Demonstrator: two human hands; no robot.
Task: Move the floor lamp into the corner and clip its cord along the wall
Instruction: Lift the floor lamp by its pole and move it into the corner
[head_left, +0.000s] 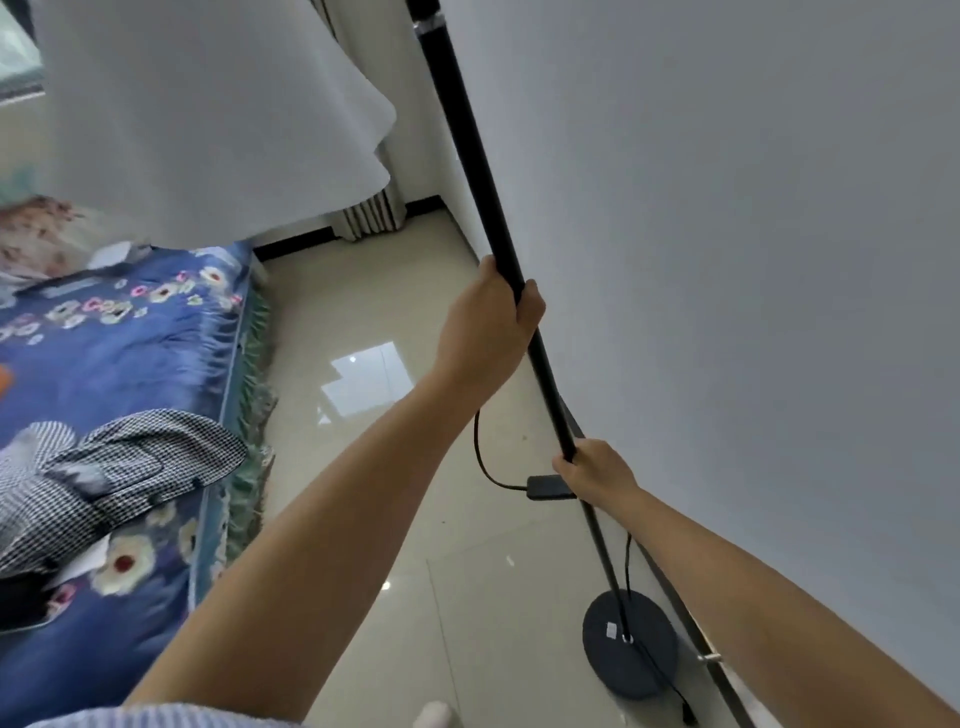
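Observation:
The floor lamp has a black pole (467, 140) and a round black base (629, 644) on the tiled floor, close to the white wall (727, 260) on the right. My left hand (491, 317) grips the pole at mid height. My right hand (597, 475) grips it lower down. The black cord (480, 457) hangs in a loop from behind my left forearm to an inline switch box (545, 487) beside my right hand. More cord runs down along the pole and across the base. The room corner (439, 200) lies further ahead, beside a curtain.
A bed with a blue flowered cover (130, 364) and a checked garment (104, 473) takes up the left side. A white lampshade or sheet (208, 114) fills the upper left. A striped curtain (371, 213) hangs near the corner. A small metal door stop (709, 659) sticks out of the baseboard.

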